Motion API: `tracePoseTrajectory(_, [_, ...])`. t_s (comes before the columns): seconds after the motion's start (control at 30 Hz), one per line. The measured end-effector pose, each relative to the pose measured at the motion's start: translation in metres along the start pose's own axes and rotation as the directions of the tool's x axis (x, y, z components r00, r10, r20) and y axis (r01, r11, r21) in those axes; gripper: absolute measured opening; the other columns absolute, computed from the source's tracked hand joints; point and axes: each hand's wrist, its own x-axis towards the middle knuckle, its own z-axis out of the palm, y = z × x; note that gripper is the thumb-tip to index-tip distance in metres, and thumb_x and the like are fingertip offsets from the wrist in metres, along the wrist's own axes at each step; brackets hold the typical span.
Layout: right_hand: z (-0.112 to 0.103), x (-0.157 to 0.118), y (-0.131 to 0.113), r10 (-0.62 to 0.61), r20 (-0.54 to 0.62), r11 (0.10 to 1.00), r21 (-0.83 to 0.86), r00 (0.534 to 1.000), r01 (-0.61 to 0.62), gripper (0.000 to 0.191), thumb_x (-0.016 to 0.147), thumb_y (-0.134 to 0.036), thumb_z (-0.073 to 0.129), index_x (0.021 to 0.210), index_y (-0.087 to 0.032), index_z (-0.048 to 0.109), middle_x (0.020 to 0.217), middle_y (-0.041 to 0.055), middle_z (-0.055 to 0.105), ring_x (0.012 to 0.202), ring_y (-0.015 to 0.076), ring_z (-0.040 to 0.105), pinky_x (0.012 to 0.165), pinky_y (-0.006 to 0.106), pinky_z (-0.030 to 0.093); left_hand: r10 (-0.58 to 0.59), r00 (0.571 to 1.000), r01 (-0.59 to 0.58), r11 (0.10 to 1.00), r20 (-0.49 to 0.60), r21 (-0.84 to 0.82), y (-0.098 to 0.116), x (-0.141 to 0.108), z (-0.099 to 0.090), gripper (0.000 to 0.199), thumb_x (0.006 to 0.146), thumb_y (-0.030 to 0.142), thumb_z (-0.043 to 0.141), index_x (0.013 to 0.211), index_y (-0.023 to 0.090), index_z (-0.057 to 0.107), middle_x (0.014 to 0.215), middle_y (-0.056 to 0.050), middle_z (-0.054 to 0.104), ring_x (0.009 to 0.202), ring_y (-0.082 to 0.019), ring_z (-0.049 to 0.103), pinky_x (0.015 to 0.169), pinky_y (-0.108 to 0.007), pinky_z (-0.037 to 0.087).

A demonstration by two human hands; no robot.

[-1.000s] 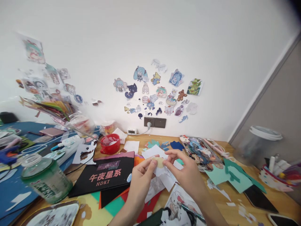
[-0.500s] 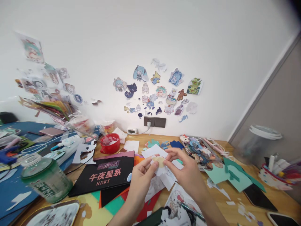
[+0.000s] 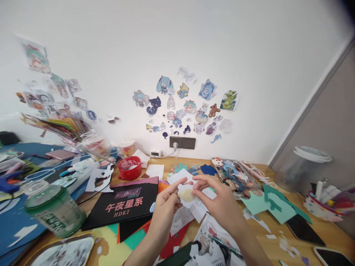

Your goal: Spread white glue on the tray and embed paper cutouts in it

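Between my two hands, over the middle of the desk, is a small paper cutout (image 3: 185, 194), pale yellow in the centre with a white edge. My right hand (image 3: 215, 195) pinches its right side between thumb and fingers. On the other side my left hand (image 3: 167, 199) is curled, its index finger stretched along the top of the cutout and its thumb tucked behind or below. Beneath the hands lie white paper sheets (image 3: 180, 221) with line drawings. A printed sheet with a cartoon cat (image 3: 206, 232) lies nearer to me, partly covered by my right forearm.
On the left are a black booklet (image 3: 124, 201), a green-tinted jar (image 3: 54, 208), a red cup (image 3: 129, 168) and a tray (image 3: 62, 253). To the right lie teal paper pieces (image 3: 273, 203), a bag of cutouts (image 3: 234, 177), a phone (image 3: 305, 231) and a pen holder (image 3: 323, 207).
The cutout has turned and now shows more of its yellow face. My left thumb has moved off its front, and my left index finger has straightened. My right hand stays nearly in place.
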Motion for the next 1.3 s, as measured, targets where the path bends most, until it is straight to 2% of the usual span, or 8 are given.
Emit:
tracePoseTrajectory(0.17, [0.000,0.000,0.001,-0.016,-0.029,0.999,-0.028,0.999,0.016,0.021,0.078,-0.017,0.057,0.098,-0.025,0.058,0.078,-0.0032,0.064,0.074,0.0138,0.061,0.073,0.026,0.046,0.001,1.000,-0.001,1.000,0.000,-0.008,0.002,0.000,0.001,0.054,0.059,0.008,0.053,0.112,0.016,0.064,0.078,-0.003,0.068,0.058,-0.007,0.047,0.056,-0.017,0.036])
tracePoseTrajectory(0.27, [0.000,0.000,0.001,-0.023,-0.023,0.999,-0.031,0.999,0.022,0.022,0.078,-0.016,0.057,0.098,-0.025,0.058,0.079,-0.0036,0.064,0.074,0.0131,0.061,0.073,0.026,0.046,0.003,1.000,-0.003,1.000,-0.010,-0.001,0.002,0.001,0.001,0.049,0.064,0.013,0.058,0.113,0.017,0.063,0.080,-0.003,0.067,0.060,-0.008,0.049,0.061,-0.020,0.040])
tracePoseTrajectory(0.47, [0.000,0.000,-0.001,0.008,-0.025,1.000,-0.006,1.000,-0.009,0.019,0.079,-0.018,0.057,0.097,-0.024,0.059,0.079,-0.0034,0.065,0.075,0.0132,0.061,0.075,0.026,0.046,-0.008,1.000,0.008,1.000,-0.014,0.005,0.000,0.000,0.000,0.045,0.071,0.020,0.063,0.116,0.019,0.060,0.063,0.001,0.062,0.056,-0.007,0.050,0.060,-0.019,0.041])
tracePoseTrajectory(0.77, [-0.008,0.003,0.005,0.117,-0.073,0.989,0.094,0.990,-0.110,0.017,0.082,-0.027,0.052,0.097,-0.022,0.058,0.081,0.0003,0.065,0.074,0.0149,0.062,0.067,0.026,0.047,0.010,0.998,-0.012,0.999,-0.056,-0.034,0.007,-0.004,0.006,0.047,0.070,0.020,0.064,0.116,0.018,0.060,0.088,-0.007,0.070,0.065,-0.011,0.058,0.061,-0.020,0.043])
tracePoseTrajectory(0.93, [-0.004,0.002,0.000,0.058,0.003,0.998,0.019,0.998,-0.058,0.023,0.077,-0.018,0.058,0.099,-0.024,0.055,0.078,-0.0039,0.063,0.076,0.0130,0.060,0.073,0.025,0.044,0.031,0.994,-0.034,0.999,-0.101,-0.029,0.009,-0.006,0.010,0.043,0.070,0.017,0.062,0.113,0.016,0.062,0.085,-0.006,0.069,0.057,-0.006,0.052,0.054,-0.016,0.040])
tracePoseTrajectory(1.17, [-0.001,-0.004,-0.009,-0.075,0.023,0.995,-0.066,0.997,0.076,0.032,0.078,-0.011,0.055,0.103,-0.031,0.052,0.078,-0.0093,0.062,0.084,0.0100,0.058,0.079,0.022,0.040,0.068,0.990,-0.071,0.997,-0.126,-0.021,0.006,-0.006,0.006,0.043,0.073,0.014,0.058,0.116,0.018,0.060,0.057,0.004,0.055,0.047,-0.003,0.038,0.047,-0.011,0.032])
tracePoseTrajectory(1.23, [0.000,-0.006,-0.011,-0.093,0.027,0.991,-0.090,0.995,0.096,0.033,0.077,-0.011,0.057,0.102,-0.031,0.051,0.078,-0.0101,0.062,0.085,0.0104,0.057,0.080,0.022,0.038,0.071,0.990,-0.073,0.997,-0.121,-0.016,0.006,-0.005,0.004,0.044,0.073,0.013,0.056,0.117,0.019,0.059,0.063,0.003,0.059,0.048,-0.002,0.038,0.047,-0.011,0.032])
tracePoseTrajectory(1.3, [0.000,-0.007,-0.012,-0.103,0.027,0.988,-0.112,0.994,0.105,0.031,0.076,-0.010,0.058,0.099,-0.030,0.052,0.078,-0.0103,0.063,0.086,0.0115,0.057,0.078,0.023,0.038,0.082,0.992,-0.086,0.996,-0.096,-0.037,0.006,-0.005,0.003,0.045,0.073,0.011,0.054,0.117,0.019,0.059,0.079,-0.001,0.065,0.055,-0.003,0.046,0.054,-0.012,0.037])
